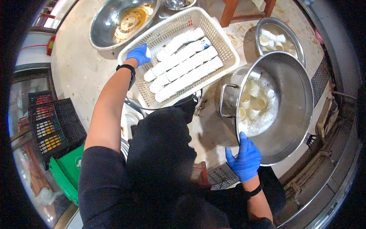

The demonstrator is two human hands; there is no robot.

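Note:
My left hand (pixel 139 55), in a blue glove, is closed on a small white cup (pixel 148 52) at the left end of the white plastic basket (pixel 219 32). Only a bit of that cup shows past the fingers. Rows of nested white cups (pixel 187 70) lie on their sides in the basket. My right hand (pixel 244 158), gloved in blue too, is at the near rim of a large steel pot (pixel 289 141). Its fingers are stretched, the thumb is apart, and it holds nothing. Several white cups (pixel 257 104) sit in cloudy, foamy water inside the tilted-looking pot.
A steel basin (pixel 105 23) with brown residue stands at the far left. Behind the pot is another steel basin (pixel 263 23) of white cups in water. A wooden stool (pixel 248 15) stands at the back. Black crates (pixel 63 114) and a green container (pixel 68 171) are at left.

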